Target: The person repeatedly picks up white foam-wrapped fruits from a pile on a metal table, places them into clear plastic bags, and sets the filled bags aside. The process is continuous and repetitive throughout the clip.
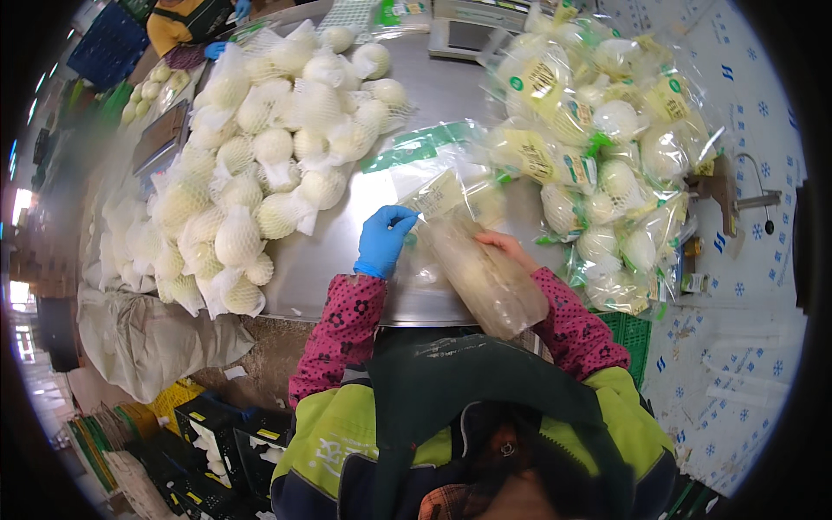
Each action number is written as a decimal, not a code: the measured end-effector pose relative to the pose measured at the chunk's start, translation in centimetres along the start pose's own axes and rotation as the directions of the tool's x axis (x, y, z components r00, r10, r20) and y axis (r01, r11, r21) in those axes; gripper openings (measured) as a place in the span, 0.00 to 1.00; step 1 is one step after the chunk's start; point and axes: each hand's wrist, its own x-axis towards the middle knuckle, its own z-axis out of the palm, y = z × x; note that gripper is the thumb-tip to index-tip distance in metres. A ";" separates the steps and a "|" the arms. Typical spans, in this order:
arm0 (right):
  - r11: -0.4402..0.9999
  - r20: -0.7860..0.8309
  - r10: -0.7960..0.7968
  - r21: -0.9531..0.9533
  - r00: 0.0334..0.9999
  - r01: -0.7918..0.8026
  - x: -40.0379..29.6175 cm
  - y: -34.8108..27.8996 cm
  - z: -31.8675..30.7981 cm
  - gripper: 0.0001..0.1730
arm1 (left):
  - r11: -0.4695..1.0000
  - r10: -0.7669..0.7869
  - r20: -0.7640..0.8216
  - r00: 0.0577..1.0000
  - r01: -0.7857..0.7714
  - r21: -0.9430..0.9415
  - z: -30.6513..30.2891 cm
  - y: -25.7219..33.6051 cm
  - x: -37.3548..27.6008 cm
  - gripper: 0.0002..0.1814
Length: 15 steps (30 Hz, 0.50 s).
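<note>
My left hand (386, 238), in a blue glove, pinches the edge of a clear plastic bag between thumb and forefinger. My right hand (510, 248), bare, holds the brownish see-through plastic bag (484, 276) at its side; part of that hand is hidden behind the film. The brownish bag is creased and slants down toward my apron. Just beyond my hands, clear printed bags (434, 195) lie flat on the metal table (299, 279). To the left is a heap of pale round produce (273, 146) in white foam nets, perhaps melons.
Bagged produce (617, 123) with printed labels is piled at the right. A weighing scale (455, 39) stands at the far edge. A co-worker with blue gloves (216, 50) is at the upper left. Black crates (211, 429) sit below left, near a draped sack (149, 338).
</note>
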 end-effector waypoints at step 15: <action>0.479 -0.055 -0.276 -0.873 0.959 0.088 -3.6 3.0 9.1 0.21 | 0.986 0.106 0.069 0.992 -0.096 -0.135 -5.0 5.9 -10.8 0.05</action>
